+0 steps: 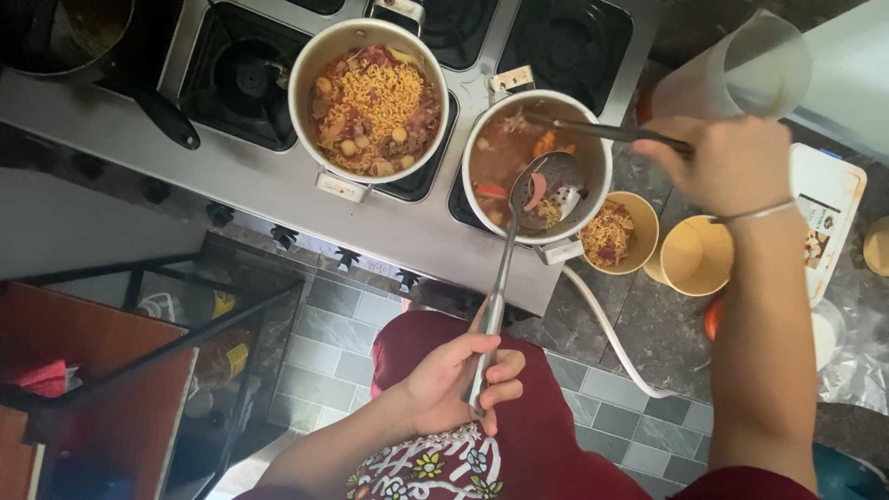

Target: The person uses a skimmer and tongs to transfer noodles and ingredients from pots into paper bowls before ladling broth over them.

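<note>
Under the left hand (454, 375), closed round a long steel ladle (519, 231), the bowl dips into the broth-filled metal pot (537, 167); the right hand (718, 162) grips a dark utensil (602, 131). Best lift level, steadily.

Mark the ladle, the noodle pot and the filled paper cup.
ladle (546, 190), head view, on the bowl over the soup pot.
noodle pot (369, 32), head view, on its far rim.
filled paper cup (645, 222), head view, on its right rim.
</note>
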